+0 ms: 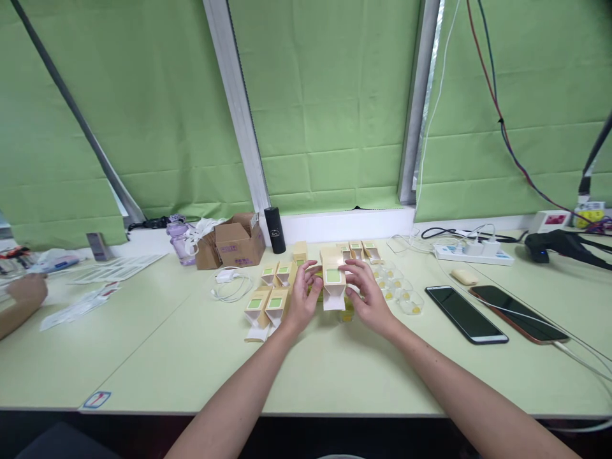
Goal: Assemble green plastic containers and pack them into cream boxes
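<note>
Both my hands hold one small tan carton [333, 279] with a green square label and an open white flap, just above the pale green table [191, 357]. My left hand [302, 296] grips its left side, fingers curled. My right hand [366, 294] pinches its right side. Several matching cartons [268, 305] with open flaps lie to the left, and more [359, 249] stand behind. Clear plastic trays [404, 296] with small yellow pieces sit just right of my right hand.
A brown cardboard box [236, 241], a black cylinder [275, 230] and a purple bottle [179, 242] stand at the back. Two phones [466, 313] lie at right near a power strip [473, 254] and cables. Another person's hand [23, 293] rests at the far left by paper sheets.
</note>
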{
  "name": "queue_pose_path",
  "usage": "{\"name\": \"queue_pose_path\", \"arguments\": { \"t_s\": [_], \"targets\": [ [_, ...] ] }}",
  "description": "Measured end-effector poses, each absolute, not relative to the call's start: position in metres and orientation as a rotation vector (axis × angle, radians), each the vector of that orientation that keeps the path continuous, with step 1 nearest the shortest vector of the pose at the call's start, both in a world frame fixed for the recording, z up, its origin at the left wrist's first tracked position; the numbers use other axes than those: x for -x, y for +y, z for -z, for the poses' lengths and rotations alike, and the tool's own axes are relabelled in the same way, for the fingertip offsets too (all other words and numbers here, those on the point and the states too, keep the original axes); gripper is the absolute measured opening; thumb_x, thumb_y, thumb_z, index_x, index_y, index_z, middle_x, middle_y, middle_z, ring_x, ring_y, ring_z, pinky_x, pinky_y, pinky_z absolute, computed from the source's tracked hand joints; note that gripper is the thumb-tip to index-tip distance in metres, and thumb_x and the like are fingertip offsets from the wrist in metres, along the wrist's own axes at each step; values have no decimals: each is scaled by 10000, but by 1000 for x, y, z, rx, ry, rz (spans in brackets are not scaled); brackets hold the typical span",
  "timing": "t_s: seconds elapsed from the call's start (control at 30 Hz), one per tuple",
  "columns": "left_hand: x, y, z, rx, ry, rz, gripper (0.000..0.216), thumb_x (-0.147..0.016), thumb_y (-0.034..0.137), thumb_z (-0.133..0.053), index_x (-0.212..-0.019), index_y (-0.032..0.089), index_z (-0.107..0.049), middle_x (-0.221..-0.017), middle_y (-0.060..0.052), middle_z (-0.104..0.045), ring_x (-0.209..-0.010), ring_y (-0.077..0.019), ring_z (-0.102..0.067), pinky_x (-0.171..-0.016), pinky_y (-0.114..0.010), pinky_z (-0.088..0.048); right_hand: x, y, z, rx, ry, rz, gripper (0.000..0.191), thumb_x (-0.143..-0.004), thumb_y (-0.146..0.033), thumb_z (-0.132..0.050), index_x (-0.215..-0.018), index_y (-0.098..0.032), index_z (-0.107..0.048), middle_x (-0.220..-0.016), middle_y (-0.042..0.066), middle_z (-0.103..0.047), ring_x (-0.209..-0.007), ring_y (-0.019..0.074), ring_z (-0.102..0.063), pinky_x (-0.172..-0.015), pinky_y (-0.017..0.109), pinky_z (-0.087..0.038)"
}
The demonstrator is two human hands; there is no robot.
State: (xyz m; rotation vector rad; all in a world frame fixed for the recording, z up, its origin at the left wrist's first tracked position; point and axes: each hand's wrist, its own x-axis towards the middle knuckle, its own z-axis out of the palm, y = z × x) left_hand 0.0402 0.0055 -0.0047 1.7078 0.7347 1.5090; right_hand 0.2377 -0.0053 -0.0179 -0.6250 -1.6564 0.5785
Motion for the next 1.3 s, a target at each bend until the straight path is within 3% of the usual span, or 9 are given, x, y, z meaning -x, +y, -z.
{"name": "queue_pose_path", "arguments": {
  "t_s": [0.13,0.4,0.67,1.3],
  "targets": [
    [-36,6,6,-1845,810,-1536,532,-1000,479,-667,-1464,285,-492,-1467,-135,-585,-1111,-235,-677,-943,-383,-565,-239,-1,21,610,-1598,-691,369,-1044,-401,-587,-1411,-367,-588,-1521,119,-395,-1114,251,-687,-1018,520,-607],
    [-38,-3,0,-1979,770,-1471,445,-935,337,-741,-1356,275,-614,-1623,-145,-366,-1113,-238,-689,-1032,-449,-558,-239,-1,21,601,-1592,-691,414,-1016,-418,-642,-1423,-364,-586,-1509,117,-395,-1063,235,-709,-1010,496,-604],
    [-40,-3,-1,-1952,845,-1474,413,-923,260,-737,-1325,275,-644,-1598,-130,-388,-1057,-209,-694,-985,-414,-572,-239,-2,20,584,-1614,-689,451,-1012,-441,-642,-1450,-364,-567,-1499,120,-394,-1062,245,-725,-986,498,-613],
    [-45,-2,-1,-1924,892,-1539,299,-946,259,-721,-1236,262,-651,-1467,-100,-493,-974,-171,-659,-946,-387,-567,-239,-1,23,610,-1623,-687,488,-991,-493,-669,-1450,-341,-603,-1494,129,-419,-1013,221,-722,-973,478,-627]
  ]
}}
